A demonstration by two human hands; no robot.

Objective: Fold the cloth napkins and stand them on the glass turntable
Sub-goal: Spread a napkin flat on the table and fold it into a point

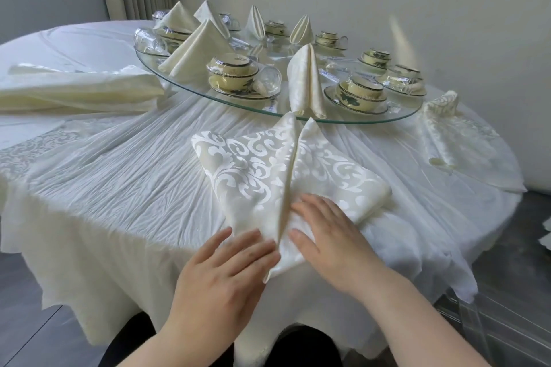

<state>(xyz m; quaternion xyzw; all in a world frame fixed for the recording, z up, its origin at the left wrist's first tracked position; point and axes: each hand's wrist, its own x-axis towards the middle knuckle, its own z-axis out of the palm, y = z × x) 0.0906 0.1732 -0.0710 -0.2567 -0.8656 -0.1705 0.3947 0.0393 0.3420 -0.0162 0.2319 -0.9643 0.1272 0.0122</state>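
Hands (223,274) flat on napkin (262,170), cups (232,68) on turntable (277,53)

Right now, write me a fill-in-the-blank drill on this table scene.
1. The patterned napkin lies on the crinkled white ____.
2. The left hand and right hand both touch the patterned ____.
3. The folded napkins stand on the round ____ turntable.
4. Each cup is wrapped in clear ____.
Missing words: tablecloth; napkin; glass; plastic.
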